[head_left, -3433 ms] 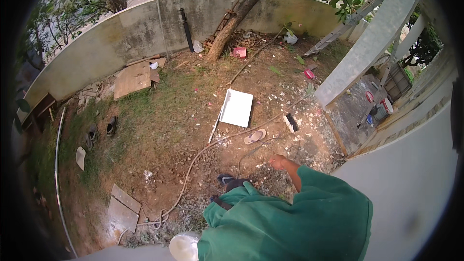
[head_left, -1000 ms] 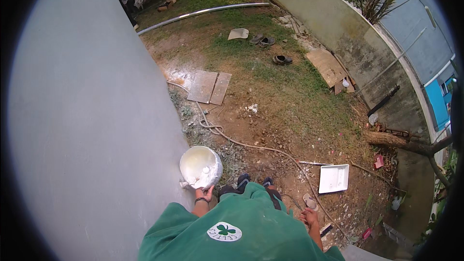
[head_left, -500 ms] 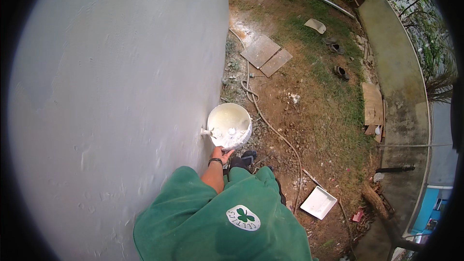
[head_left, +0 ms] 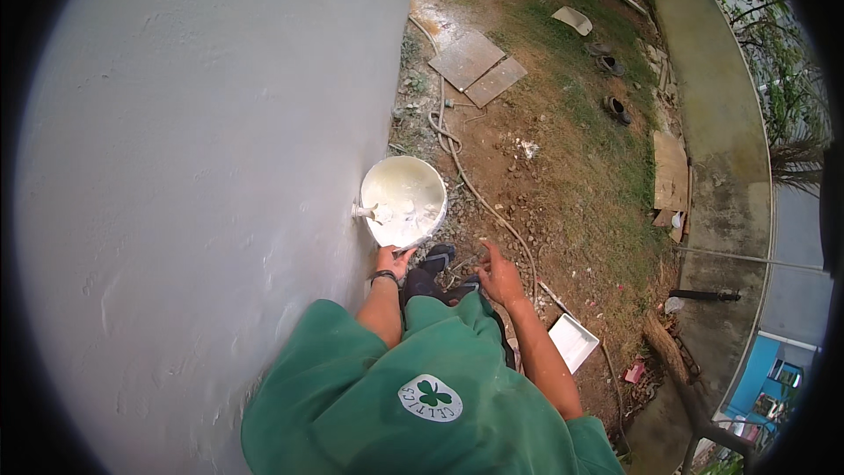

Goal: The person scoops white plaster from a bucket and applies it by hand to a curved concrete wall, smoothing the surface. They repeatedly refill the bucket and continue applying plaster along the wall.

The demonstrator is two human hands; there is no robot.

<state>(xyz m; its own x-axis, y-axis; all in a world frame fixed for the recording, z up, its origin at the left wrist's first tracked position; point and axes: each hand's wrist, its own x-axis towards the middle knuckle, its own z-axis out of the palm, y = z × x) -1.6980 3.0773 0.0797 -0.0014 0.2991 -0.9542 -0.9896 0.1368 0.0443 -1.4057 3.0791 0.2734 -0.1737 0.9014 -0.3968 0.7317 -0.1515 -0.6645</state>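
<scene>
A round white bucket (head_left: 420, 178) stands against the grey wall, its opening toward me and wet white stuff smeared inside. A short white stub (head_left: 364, 211) juts between the wall and the bucket's left rim; whether it is a fitting or a tool handle I cannot tell. My left hand (head_left: 395, 261), with a dark band on the wrist, holds the bucket at its near side, some fingers hidden beneath it. My right hand (head_left: 499, 276) hovers apart from the bucket on the right, index finger stretched out, the other fingers loosely bent, with nothing visible in it.
The smooth wall (head_left: 211, 167) fills the left side. A hose (head_left: 479, 198) winds over the stony ground. A white paint tray (head_left: 573, 343) lies at right. Flat boards (head_left: 468, 62), shoes (head_left: 616, 109) and a low concrete wall (head_left: 725, 158) are farther off.
My right hand and forearm have come into view at the right of the bucket. My left hand stays at the bucket's near side. The whole view has shifted slightly.
</scene>
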